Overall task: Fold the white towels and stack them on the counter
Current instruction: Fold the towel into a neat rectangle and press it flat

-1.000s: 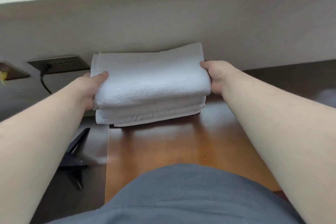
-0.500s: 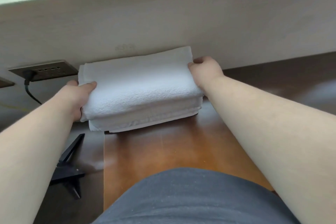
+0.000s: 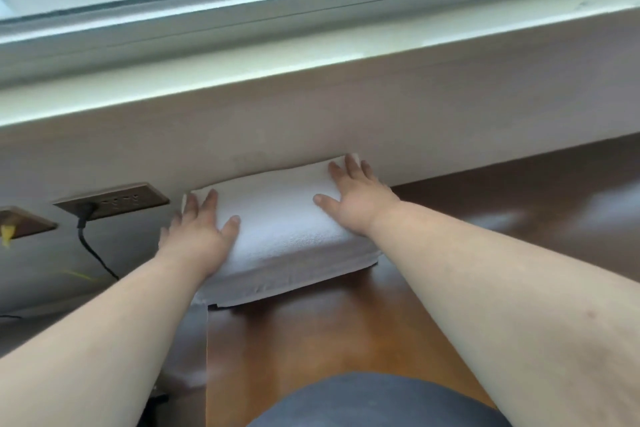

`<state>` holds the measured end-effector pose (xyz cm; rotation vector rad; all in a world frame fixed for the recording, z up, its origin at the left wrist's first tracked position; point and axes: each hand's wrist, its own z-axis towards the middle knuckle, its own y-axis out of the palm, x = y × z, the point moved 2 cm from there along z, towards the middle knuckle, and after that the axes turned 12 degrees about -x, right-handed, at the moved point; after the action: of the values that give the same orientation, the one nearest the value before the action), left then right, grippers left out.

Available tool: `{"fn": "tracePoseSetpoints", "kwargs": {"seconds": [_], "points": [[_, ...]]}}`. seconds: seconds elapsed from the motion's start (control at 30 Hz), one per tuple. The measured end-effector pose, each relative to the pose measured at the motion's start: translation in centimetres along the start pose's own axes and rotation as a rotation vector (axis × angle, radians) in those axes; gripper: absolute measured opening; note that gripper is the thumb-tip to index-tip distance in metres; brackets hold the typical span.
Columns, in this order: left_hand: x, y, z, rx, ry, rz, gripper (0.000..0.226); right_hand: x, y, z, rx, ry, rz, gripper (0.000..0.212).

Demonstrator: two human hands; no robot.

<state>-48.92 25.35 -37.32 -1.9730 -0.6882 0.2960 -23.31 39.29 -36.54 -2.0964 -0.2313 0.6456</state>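
A stack of folded white towels [image 3: 280, 236] lies on the brown wooden counter [image 3: 346, 329], pushed against the wall below the window sill. My left hand [image 3: 199, 232] rests flat on the stack's left end, fingers straight and spread. My right hand [image 3: 355, 198] lies flat on the right end of the top towel, its fingertips near the wall. Both palms press down on the top towel. The stack's left end overhangs the counter's left edge slightly.
A dark wall socket plate [image 3: 112, 201] with a black plug and cable [image 3: 93, 246] sits left of the towels. A second plate [image 3: 24, 227] is at the far left. The window sill [image 3: 311, 80] juts out above. The counter runs on to the right [image 3: 536, 204].
Both hands let go of the stack's ends and moved on top of it, fingers now flat. The stack sits back against the wall. The camera has tilted up, showing the window.
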Motion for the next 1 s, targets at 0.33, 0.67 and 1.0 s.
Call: {"fn": "tracePoseSetpoints", "kwargs": {"seconds": [0.33,0.67,1.0], "points": [[2.3,-0.9,-3.7,0.053,0.214,0.190,0.062,2.2,-1.9,-4.5,-0.152,-0.066,-0.045,0.071],[4.7,1.0,-9.4,0.157,0.263,0.081,0.063,5.3,-3.0,-10.5,0.009,-0.110,-0.080,0.063],[15.5,3.6,-22.9,0.236,0.261,0.068,0.060,13.8,-3.2,-24.7,0.135,-0.128,-0.100,0.065]]}}
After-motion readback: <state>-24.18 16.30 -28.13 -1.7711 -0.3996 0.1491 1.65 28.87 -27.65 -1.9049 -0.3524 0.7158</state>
